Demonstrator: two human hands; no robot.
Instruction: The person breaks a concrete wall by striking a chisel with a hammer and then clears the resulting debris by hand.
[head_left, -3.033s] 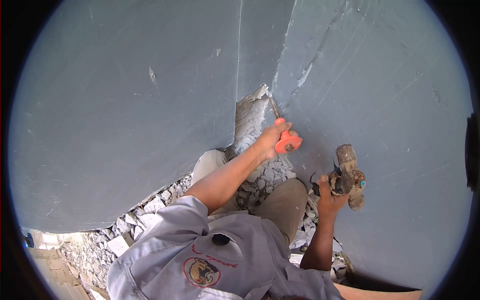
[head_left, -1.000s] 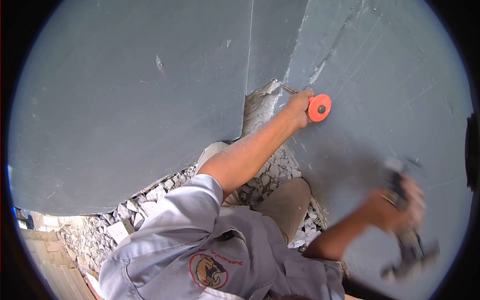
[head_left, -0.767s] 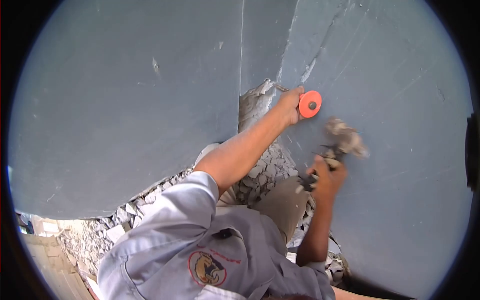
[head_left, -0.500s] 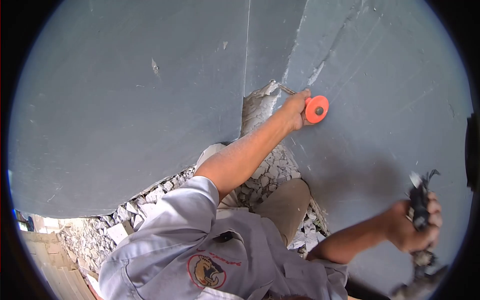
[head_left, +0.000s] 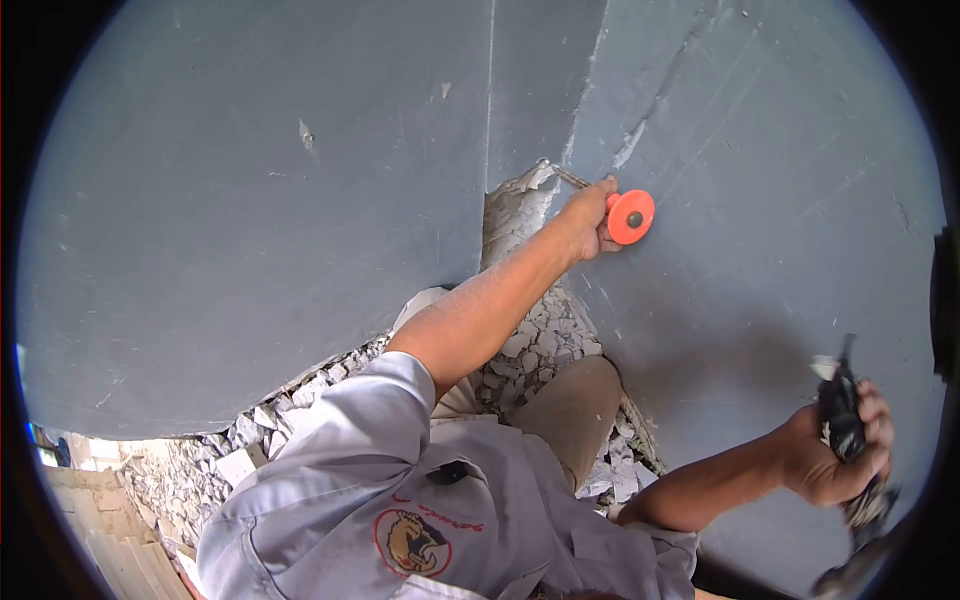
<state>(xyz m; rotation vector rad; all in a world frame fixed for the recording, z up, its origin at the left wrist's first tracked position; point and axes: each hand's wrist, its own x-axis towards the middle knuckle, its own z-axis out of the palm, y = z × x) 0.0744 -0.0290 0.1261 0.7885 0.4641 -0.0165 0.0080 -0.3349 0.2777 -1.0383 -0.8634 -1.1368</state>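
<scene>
Grey wall [head_left: 300, 250], broken patch [head_left: 508, 222] — left fingers [head_left: 608, 242] closed round chisel [head_left: 641, 231] at its edge; right fingers [head_left: 879, 432] gripping hammer [head_left: 841, 410] — well apart.

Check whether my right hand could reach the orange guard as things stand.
Probably yes: only gray wall shows between the right hand and the orange guard. But it grips a hammer, so grasping would likely mean letting that go.

Chisel guard [head_left: 631, 217] orange; walls [head_left: 270, 250] blue-grey; shirt [head_left: 330, 465] grey, 1 red-ringed emblem [head_left: 413, 542].
</scene>
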